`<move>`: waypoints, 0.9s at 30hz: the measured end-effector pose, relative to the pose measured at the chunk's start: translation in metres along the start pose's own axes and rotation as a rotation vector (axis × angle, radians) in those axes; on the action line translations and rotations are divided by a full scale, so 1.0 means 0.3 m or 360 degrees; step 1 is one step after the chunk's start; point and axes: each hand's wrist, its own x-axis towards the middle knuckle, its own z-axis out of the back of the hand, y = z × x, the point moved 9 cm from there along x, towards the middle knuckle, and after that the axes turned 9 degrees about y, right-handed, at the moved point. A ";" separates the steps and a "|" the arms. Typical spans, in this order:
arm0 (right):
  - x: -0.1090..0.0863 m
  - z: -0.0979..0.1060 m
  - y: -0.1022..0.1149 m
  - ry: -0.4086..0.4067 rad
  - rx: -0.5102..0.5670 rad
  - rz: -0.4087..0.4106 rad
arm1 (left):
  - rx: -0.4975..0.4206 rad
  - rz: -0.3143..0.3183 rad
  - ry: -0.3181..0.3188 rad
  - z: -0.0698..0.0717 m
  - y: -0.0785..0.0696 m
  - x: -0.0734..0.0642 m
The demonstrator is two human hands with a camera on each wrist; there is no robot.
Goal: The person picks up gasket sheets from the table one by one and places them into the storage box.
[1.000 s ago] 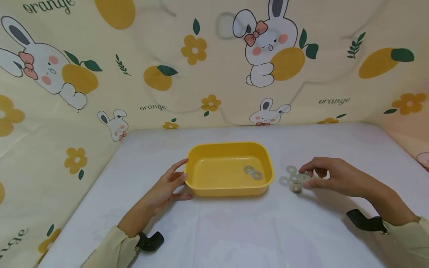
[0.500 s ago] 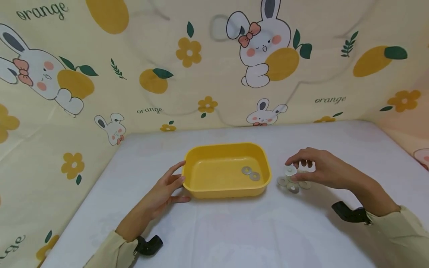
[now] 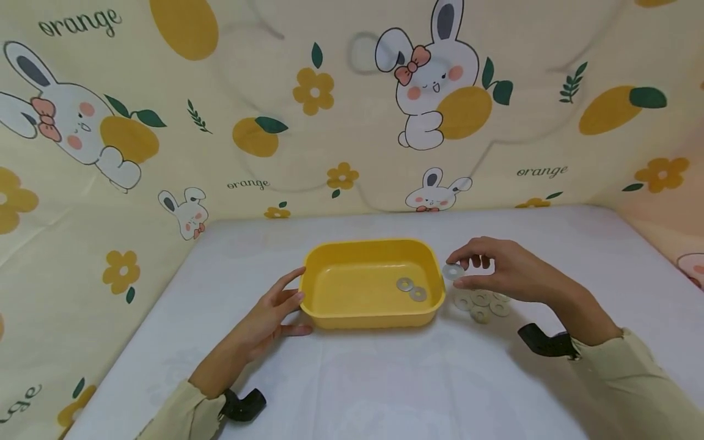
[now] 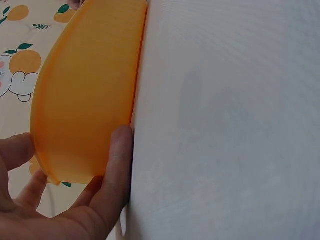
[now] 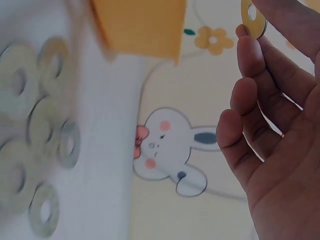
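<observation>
A yellow plastic tub (image 3: 363, 321) stands on the white-covered table, with two flat metal washers (image 3: 399, 286) lying inside toward its right end. My left hand (image 3: 264, 318) rests against the tub's left end, its fingers spread along the rim and wall; in the left wrist view the thumb (image 4: 119, 165) lies low along the wall. Between thumb and index finger, my right hand (image 3: 500, 266) pinches a single washer (image 3: 448, 275) just outside the tub's right rim. That washer (image 5: 260, 25) also shows at the top of the right wrist view, the other fingers slightly bent.
Several loose washers (image 3: 478, 317) lie in a small cluster right of the tub, below the right hand. Behind the table hangs a cream cloth (image 3: 341, 134) printed with rabbits and oranges. Black wrist mounts (image 3: 242, 405) show at both sleeves.
My right hand has picked a washer from the cluster and carried it up and left to the tub's right rim. The left hand stays at the tub's left end.
</observation>
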 end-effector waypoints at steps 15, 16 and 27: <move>0.093 0.019 0.105 -0.0100 0.0097 0.0063 | 0.0009 0.0020 -0.0038 -0.003 0.002 -0.002; 0.098 0.016 0.105 -0.0114 0.0116 0.0055 | 0.0007 0.0027 -0.0041 -0.003 0.003 -0.002; 0.143 -0.040 0.071 -0.0153 0.0187 -0.0124 | -0.0006 0.0044 -0.0043 0.005 0.004 -0.008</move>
